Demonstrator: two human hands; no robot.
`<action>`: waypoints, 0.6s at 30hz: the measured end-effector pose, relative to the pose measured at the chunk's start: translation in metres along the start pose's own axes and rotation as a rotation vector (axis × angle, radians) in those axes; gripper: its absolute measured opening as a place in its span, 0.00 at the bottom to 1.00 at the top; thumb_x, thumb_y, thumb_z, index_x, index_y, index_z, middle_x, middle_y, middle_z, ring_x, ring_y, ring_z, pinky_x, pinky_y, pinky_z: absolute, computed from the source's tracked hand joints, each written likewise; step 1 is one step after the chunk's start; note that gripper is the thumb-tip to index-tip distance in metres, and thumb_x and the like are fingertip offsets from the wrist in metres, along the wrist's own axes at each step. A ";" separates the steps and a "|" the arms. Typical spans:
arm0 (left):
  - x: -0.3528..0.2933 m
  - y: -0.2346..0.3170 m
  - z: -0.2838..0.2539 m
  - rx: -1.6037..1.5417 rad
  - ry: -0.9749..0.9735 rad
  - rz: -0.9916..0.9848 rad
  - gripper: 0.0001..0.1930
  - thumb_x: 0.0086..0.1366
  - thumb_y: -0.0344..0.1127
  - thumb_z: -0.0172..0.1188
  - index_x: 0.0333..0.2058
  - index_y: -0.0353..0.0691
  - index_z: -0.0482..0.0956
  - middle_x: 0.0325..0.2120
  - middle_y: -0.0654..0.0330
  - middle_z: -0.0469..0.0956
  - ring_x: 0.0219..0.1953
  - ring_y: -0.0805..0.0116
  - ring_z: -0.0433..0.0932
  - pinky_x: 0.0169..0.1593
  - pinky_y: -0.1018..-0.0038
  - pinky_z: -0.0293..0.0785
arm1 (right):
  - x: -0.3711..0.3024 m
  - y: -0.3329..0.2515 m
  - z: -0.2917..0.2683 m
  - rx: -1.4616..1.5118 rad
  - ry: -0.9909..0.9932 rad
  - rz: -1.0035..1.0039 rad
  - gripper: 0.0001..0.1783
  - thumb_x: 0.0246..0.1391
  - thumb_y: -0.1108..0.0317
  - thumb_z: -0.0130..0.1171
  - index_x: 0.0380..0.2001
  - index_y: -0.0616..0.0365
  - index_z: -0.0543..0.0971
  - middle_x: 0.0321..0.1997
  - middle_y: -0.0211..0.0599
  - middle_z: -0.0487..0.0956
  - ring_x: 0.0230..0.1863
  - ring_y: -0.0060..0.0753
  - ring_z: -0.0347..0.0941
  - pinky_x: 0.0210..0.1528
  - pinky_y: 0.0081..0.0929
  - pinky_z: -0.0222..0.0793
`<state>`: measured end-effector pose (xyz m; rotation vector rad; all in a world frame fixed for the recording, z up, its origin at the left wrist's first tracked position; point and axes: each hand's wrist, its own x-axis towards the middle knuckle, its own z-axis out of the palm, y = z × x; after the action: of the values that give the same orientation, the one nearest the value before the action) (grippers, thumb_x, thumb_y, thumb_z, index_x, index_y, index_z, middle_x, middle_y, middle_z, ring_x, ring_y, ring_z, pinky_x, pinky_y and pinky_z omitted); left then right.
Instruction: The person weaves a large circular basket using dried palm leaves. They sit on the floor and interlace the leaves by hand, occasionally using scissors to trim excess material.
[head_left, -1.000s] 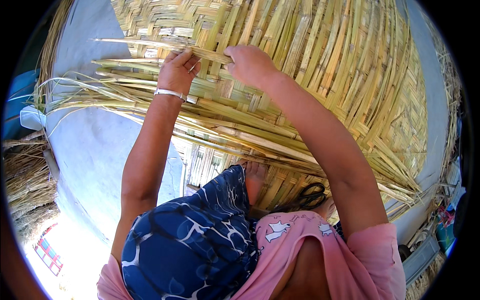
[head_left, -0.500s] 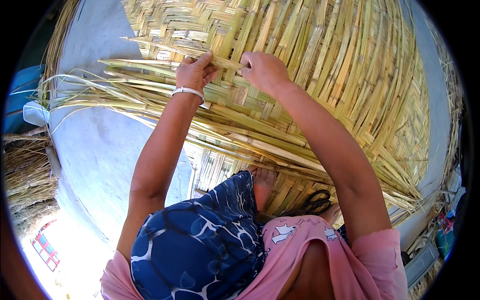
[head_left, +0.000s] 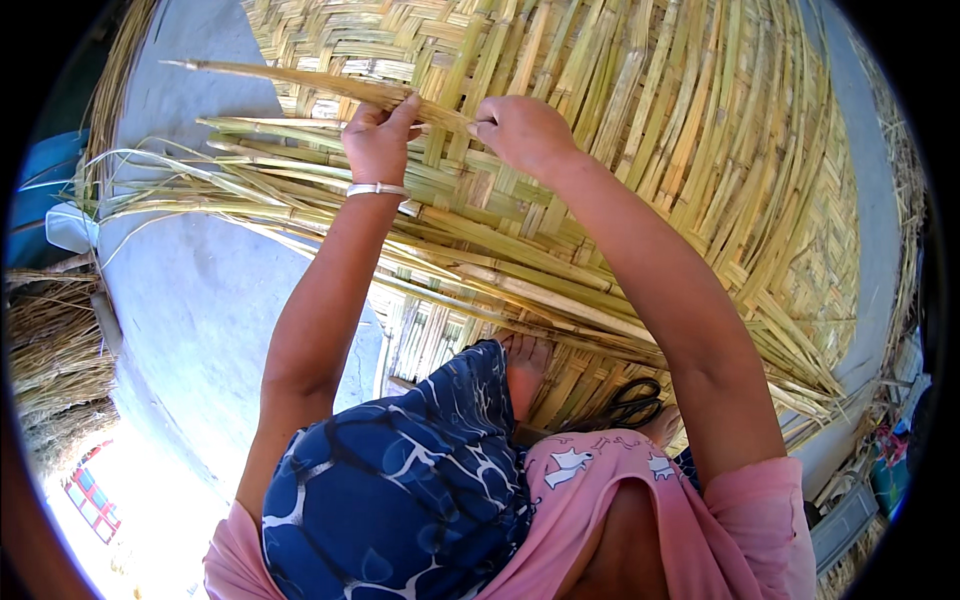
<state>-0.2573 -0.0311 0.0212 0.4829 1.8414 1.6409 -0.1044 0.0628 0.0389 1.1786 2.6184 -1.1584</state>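
head view: over a woven mat (head_left: 335, 45) spread on the blue-grey floor (head_left: 230, 270), i hold one pale, split strip (head_left: 290, 77) between my two hands. my left hand (head_left: 376, 140) pinches it between thumb and fingers, near its middle; my right hand (head_left: 525, 132) is curled closed around the strip's right end, the exact fingertip hold hidden. its thin tip juts past the mat's edge to the left, above a row of loose strips (head_left: 480, 235) lying across the mat. a black-looped tool (head_left: 632, 402) rests beside my bare foot (head_left: 525, 365). the step in hand looks to be flattening or straightening this single strip; the next move, i judge, calls for a steady right grip and a light left pinch, so the fibre does not split further.
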 end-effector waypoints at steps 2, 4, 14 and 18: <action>0.013 -0.008 -0.014 -0.024 0.030 -0.072 0.07 0.55 0.28 0.64 0.32 0.34 0.76 0.26 0.59 0.78 0.26 0.73 0.77 0.27 0.81 0.77 | 0.002 0.002 0.000 -0.021 -0.023 -0.028 0.09 0.50 0.62 0.54 0.31 0.53 0.79 0.30 0.41 0.78 0.35 0.45 0.74 0.36 0.41 0.69; 0.028 -0.005 -0.027 -0.100 0.072 -0.076 0.07 0.55 0.29 0.64 0.29 0.34 0.76 0.25 0.59 0.77 0.25 0.73 0.76 0.28 0.78 0.78 | 0.001 0.002 0.001 -0.029 -0.023 -0.032 0.08 0.49 0.64 0.53 0.30 0.53 0.79 0.29 0.40 0.78 0.35 0.45 0.74 0.36 0.42 0.69; 0.062 0.038 -0.010 -0.026 -0.378 -0.248 0.23 0.69 0.44 0.42 0.50 0.27 0.66 0.47 0.45 0.73 0.50 0.56 0.74 0.51 0.70 0.73 | -0.021 -0.010 0.005 0.133 0.194 0.161 0.05 0.49 0.65 0.55 0.26 0.54 0.76 0.22 0.40 0.77 0.25 0.46 0.73 0.31 0.41 0.68; 0.055 0.022 0.030 0.528 -0.657 -0.024 0.22 0.61 0.40 0.54 0.49 0.29 0.70 0.43 0.48 0.76 0.45 0.62 0.77 0.46 0.71 0.74 | -0.025 -0.002 0.013 0.312 0.395 0.217 0.07 0.47 0.64 0.57 0.25 0.56 0.75 0.20 0.40 0.76 0.23 0.43 0.72 0.29 0.37 0.67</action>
<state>-0.2812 0.0306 0.0308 1.0708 1.7161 0.8012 -0.0915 0.0379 0.0386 1.8742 2.5285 -1.4534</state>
